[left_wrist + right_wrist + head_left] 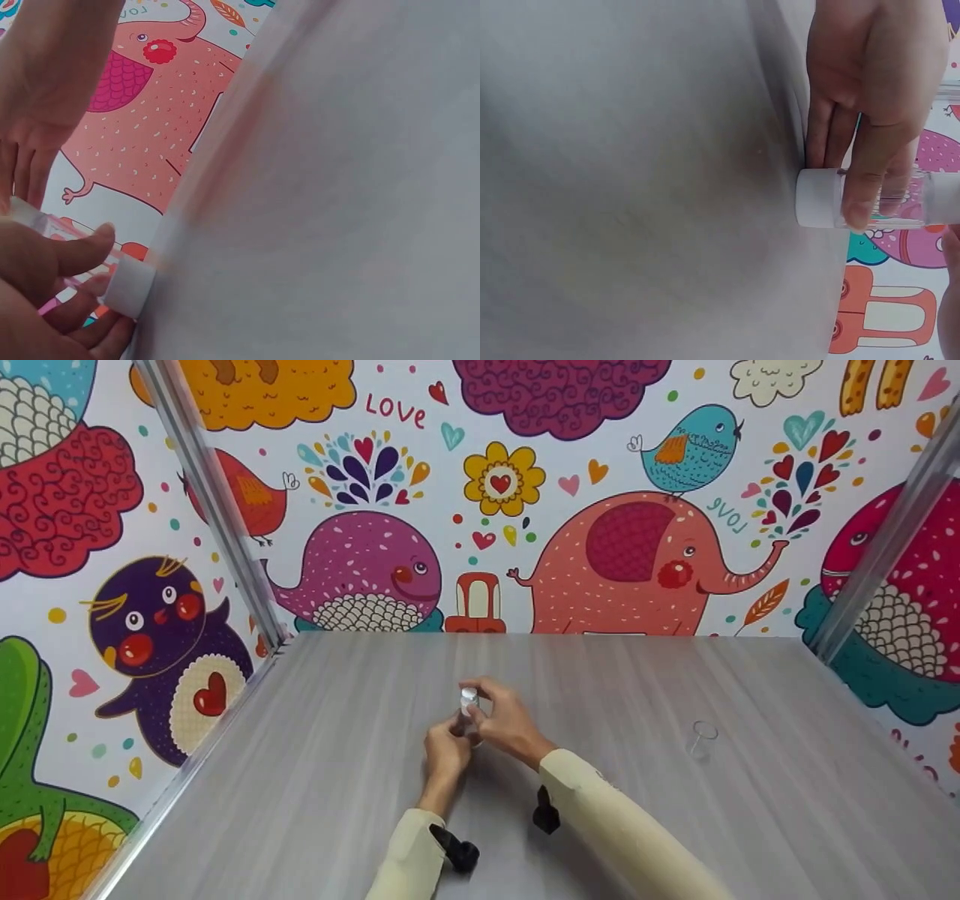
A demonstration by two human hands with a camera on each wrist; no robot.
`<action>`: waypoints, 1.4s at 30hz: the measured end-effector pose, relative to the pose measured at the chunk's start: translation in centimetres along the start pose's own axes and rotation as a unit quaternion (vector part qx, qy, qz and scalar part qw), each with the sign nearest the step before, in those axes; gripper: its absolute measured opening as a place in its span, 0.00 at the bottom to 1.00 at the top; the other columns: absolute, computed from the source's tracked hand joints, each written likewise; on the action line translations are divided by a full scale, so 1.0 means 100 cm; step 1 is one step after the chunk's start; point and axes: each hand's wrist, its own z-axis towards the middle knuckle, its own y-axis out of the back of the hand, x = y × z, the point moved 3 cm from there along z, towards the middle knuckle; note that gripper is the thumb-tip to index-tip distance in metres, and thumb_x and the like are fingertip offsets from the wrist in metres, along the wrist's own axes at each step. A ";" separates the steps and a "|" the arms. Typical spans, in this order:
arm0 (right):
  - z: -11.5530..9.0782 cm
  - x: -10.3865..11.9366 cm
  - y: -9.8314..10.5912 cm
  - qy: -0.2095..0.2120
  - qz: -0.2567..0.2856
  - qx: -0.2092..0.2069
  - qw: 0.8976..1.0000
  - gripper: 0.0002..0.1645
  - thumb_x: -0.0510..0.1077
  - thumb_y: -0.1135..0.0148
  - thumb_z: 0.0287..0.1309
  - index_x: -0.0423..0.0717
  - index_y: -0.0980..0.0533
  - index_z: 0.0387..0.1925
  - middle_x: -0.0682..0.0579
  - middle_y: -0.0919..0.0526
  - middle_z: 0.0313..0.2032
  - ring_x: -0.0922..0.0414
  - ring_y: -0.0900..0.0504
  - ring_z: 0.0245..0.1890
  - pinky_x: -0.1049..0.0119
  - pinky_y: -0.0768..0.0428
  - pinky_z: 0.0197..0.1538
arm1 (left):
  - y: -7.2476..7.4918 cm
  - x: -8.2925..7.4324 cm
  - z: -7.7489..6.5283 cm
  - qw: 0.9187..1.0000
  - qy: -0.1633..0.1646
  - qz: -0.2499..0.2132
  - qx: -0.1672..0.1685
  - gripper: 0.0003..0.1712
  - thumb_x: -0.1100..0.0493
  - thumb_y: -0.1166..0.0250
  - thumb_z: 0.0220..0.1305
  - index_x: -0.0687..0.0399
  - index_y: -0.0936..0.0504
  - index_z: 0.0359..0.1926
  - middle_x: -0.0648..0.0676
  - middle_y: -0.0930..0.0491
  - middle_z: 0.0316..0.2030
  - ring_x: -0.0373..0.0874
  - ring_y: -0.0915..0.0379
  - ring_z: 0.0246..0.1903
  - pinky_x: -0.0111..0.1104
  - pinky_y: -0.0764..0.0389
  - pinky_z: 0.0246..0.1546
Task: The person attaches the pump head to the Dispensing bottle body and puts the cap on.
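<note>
Both grips on one clear vial [469, 711] mid-bench, standing upright. Left hand [445, 750] pinches the lower body, likely to steady it; right hand [508, 721] curls fingers round the upper part by the white cap [819, 198]. Small clear cup [703, 739] stands well apart toward the bench's [315, 780] right edge.
</note>
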 end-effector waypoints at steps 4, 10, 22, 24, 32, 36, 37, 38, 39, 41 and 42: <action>0.000 -0.002 -0.001 0.006 -0.002 -0.002 1.000 0.21 0.31 0.39 0.63 0.39 0.24 0.58 0.44 0.17 0.54 0.50 0.18 0.55 0.55 0.22 0.62 | 0.000 0.000 0.001 1.000 0.001 -0.012 0.003 0.14 0.68 0.29 0.50 0.56 0.10 0.41 0.53 0.17 0.24 0.42 0.32 0.27 0.34 0.30 0.30; 0.002 -0.003 -0.001 -0.002 0.005 -0.007 1.000 0.21 0.34 0.34 0.61 0.40 0.24 0.56 0.45 0.16 0.50 0.52 0.17 0.52 0.57 0.19 0.58 | 0.002 0.000 0.000 1.000 0.013 -0.006 0.004 0.12 0.65 0.26 0.50 0.52 0.10 0.39 0.54 0.12 0.30 0.42 0.27 0.29 0.38 0.25 0.35; 0.003 -0.002 -0.001 -0.050 -0.015 -0.014 0.999 0.20 0.39 0.30 0.59 0.44 0.25 0.51 0.47 0.18 0.47 0.53 0.19 0.49 0.52 0.20 0.58 | 0.001 0.000 -0.001 1.000 0.008 -0.001 0.001 0.14 0.68 0.28 0.49 0.54 0.10 0.40 0.51 0.20 0.24 0.43 0.33 0.27 0.36 0.31 0.31; 0.003 -0.002 -0.001 -0.053 -0.017 -0.017 0.998 0.20 0.40 0.30 0.59 0.44 0.25 0.51 0.47 0.18 0.47 0.52 0.19 0.49 0.51 0.20 0.58 | 0.002 0.000 -0.002 1.000 0.005 0.003 0.000 0.14 0.68 0.29 0.50 0.54 0.10 0.40 0.53 0.18 0.25 0.43 0.32 0.27 0.37 0.30 0.31; -0.001 -0.004 -0.002 -0.062 -0.020 -0.016 0.998 0.27 0.51 0.28 0.57 0.45 0.26 0.54 0.47 0.20 0.50 0.49 0.21 0.53 0.50 0.22 0.62 | 0.002 0.003 -0.006 1.000 0.012 0.007 0.001 0.05 0.66 0.30 0.52 0.56 0.12 0.32 0.56 0.12 0.30 0.44 0.26 0.26 0.40 0.25 0.31; 0.000 -0.001 0.002 -0.038 -0.006 -0.013 0.999 0.24 0.49 0.35 0.64 0.45 0.26 0.58 0.45 0.20 0.55 0.48 0.21 0.57 0.48 0.24 0.64 | 0.002 0.000 -0.005 1.000 -0.005 -0.019 -0.006 0.11 0.67 0.29 0.50 0.55 0.10 0.36 0.56 0.11 0.31 0.44 0.23 0.28 0.40 0.23 0.33; 0.000 0.000 0.002 -0.032 -0.005 -0.011 0.999 0.23 0.47 0.36 0.65 0.44 0.26 0.59 0.45 0.20 0.56 0.48 0.21 0.58 0.48 0.24 0.64 | 0.002 -0.001 -0.005 1.000 -0.016 -0.024 -0.009 0.12 0.66 0.29 0.49 0.54 0.10 0.37 0.56 0.11 0.31 0.43 0.23 0.28 0.39 0.23 0.32; 0.001 0.001 0.003 -0.024 -0.005 -0.008 1.000 0.23 0.45 0.38 0.65 0.44 0.26 0.59 0.44 0.20 0.57 0.48 0.21 0.58 0.47 0.25 0.64 | 0.002 -0.003 -0.005 0.999 -0.029 -0.025 -0.016 0.12 0.67 0.29 0.48 0.54 0.10 0.37 0.56 0.11 0.30 0.42 0.23 0.27 0.37 0.23 0.31; 0.002 0.001 0.003 -0.018 -0.007 -0.004 1.000 0.23 0.42 0.38 0.64 0.44 0.26 0.60 0.43 0.20 0.58 0.48 0.21 0.58 0.48 0.24 0.64 | 0.002 -0.004 -0.005 0.999 -0.037 -0.026 -0.021 0.12 0.67 0.29 0.48 0.55 0.10 0.37 0.56 0.11 0.29 0.42 0.24 0.26 0.37 0.23 0.30; 0.002 0.002 0.003 -0.007 -0.010 0.005 1.000 0.22 0.37 0.39 0.63 0.42 0.25 0.59 0.42 0.19 0.57 0.48 0.20 0.57 0.49 0.23 0.63 | 0.003 -0.004 -0.005 0.998 -0.044 -0.029 -0.025 0.14 0.69 0.31 0.47 0.56 0.10 0.38 0.57 0.12 0.28 0.41 0.24 0.25 0.36 0.23 0.28; 0.002 0.001 0.002 -0.003 -0.013 0.008 1.000 0.22 0.36 0.40 0.62 0.42 0.25 0.59 0.43 0.19 0.56 0.49 0.19 0.57 0.51 0.22 0.62 | 0.003 -0.004 -0.005 0.998 -0.042 -0.029 -0.025 0.15 0.69 0.31 0.48 0.57 0.10 0.39 0.57 0.12 0.28 0.42 0.24 0.26 0.35 0.23 0.28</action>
